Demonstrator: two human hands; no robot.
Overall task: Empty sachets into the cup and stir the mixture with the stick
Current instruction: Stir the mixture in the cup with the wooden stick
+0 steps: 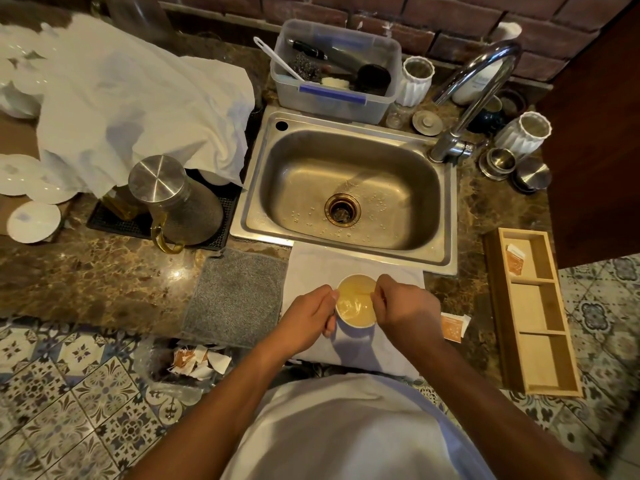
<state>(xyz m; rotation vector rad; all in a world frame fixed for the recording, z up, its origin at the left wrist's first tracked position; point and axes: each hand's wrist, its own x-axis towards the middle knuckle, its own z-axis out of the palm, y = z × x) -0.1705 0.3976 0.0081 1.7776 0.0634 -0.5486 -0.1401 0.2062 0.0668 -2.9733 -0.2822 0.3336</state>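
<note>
A white cup [356,301] of pale yellow liquid stands on a white cloth [311,265] at the counter's front edge, below the sink. My left hand [308,315] wraps around the cup's left side. My right hand [401,306] hovers over the cup's right rim with fingers pinched; the stick itself is hidden or too blurred to make out. An orange sachet [453,326] lies on the counter just right of my right wrist. Another orange sachet [515,259] sits in the far compartment of a wooden tray [533,344].
A steel sink [346,188] with a tap [474,98] lies behind the cup. A grey mat [239,296] is left of the cloth. A metal-lidded jug [176,202] stands further left. Torn sachet scraps [201,362] fill a bin below the counter.
</note>
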